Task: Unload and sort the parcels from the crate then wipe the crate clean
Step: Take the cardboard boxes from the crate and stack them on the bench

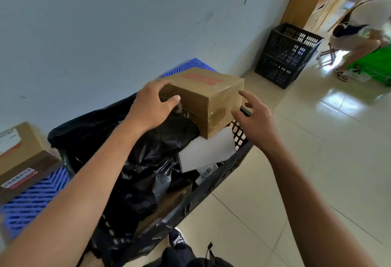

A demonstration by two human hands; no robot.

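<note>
Brown cardboard box (204, 99) with red print on its lid, perched atop the heap in the black crate (213, 184), at the far end, resting partly on a white parcel (206, 152) and partly on black plastic bags (137, 160). Near corner pointing back toward the body, long axis seemingly running away and rightward, slightly tilted. Left hand (151, 105) already on the box, fingers curled over its left top edge and thumb pressed on the near face: a grip from one side only. Right hand (257, 118) just beside the right face, fingers spread and relaxed, holding nothing, apparently not quite touching. Box lying between the two hands, straight ahead; left nearer and in contact, right needing only a short closing move inward to clamp the opposite face before a lift, judging by the pose. Crate far from unloaded, wiping not yet begun. Further out: a second taped brown box (23, 158) on a blue slatted pallet (31, 203) at the left by the wall, another black crate (287, 55) standing on the tiled floor (317, 150) beyond, and another person (364, 31) crouched at the far right.
</note>
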